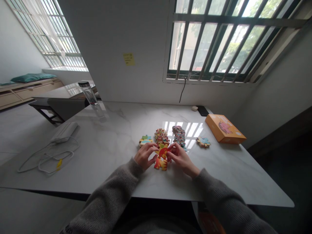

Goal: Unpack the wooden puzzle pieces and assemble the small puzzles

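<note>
Both hands meet over a small cluster of joined orange and red puzzle pieces (161, 162) lying on the white marble table (109, 146). My left hand (145, 155) has its fingers curled and pinches the cluster's left side. My right hand (178, 157) is closed on a red puzzle piece (163, 151) at the cluster's top edge. Just behind the hands stand two stacks of loose pieces (161, 136) (178, 134). A few joined blue-green pieces (145, 140) lie to the left of the stacks, and another small joined group (203, 141) lies to the right.
An orange puzzle box (224, 128) lies at the right. A white power strip (64, 131) with a coiled cable (47, 158) sits at the left. A clear bottle (90, 96) stands at the back left, and a dark phone (202, 110) lies near the wall.
</note>
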{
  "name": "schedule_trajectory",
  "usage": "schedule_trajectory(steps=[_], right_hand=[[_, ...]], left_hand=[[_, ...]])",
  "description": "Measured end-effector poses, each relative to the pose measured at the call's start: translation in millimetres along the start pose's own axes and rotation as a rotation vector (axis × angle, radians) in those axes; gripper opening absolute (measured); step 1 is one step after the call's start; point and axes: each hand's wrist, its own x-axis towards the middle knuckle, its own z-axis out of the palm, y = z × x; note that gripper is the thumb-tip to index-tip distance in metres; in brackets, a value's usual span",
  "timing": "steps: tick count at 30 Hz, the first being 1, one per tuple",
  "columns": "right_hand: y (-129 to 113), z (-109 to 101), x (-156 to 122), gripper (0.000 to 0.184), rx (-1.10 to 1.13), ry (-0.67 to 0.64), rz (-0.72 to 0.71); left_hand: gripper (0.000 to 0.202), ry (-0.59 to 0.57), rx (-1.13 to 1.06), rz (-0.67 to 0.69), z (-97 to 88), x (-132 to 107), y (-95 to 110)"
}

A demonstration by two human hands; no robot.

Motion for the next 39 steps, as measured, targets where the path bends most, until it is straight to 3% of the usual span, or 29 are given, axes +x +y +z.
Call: schedule_trajectory(steps=[6,12,16,20,24,29,33,39], right_hand=[[-1.1,10.3,-4.2,0.041,0.083,0.086,0.014],[4.1,13.4,-5.4,0.037,0.064,0.045,0.036],[0.0,3.8,-6.9,0.029,-0.248,0.072,-0.187],[-3.7,-6.8,-7.7,0.041,-0.566,-0.057,-0.426],[-2.7,-12.3,-5.4,0.034,-0.795,-0.119,-0.564],[-6.4,-19.2,-4.4,0.038,-0.886,-0.102,-0.639],[-12.4,-37.7,-4.6,0.046,-0.948,-0.032,-0.646],[-18.0,-94.5,-3.9,0.041,-1.046,0.131,-0.571]], left_hand=[[0.037,0.004,0.056,-0.048,-1.0,2.3,2.4],[0.029,0.042,0.053,-0.07,-0.3,1.9,1.8],[0.031,0.041,0.005,-0.018,-2.0,2.5,2.5],[0.031,-0.025,-0.033,0.017,-2.5,0.5,1.9],[0.027,-0.051,-0.087,0.026,0.0,-2.9,-1.1],[0.033,-0.119,-0.119,0.019,3.2,-6.0,-8.4],[0.05,-0.149,-0.131,0.006,3.2,-6.8,-10.8],[0.036,-0.219,-0.083,-0.022,5.5,-10.0,-12.1]])
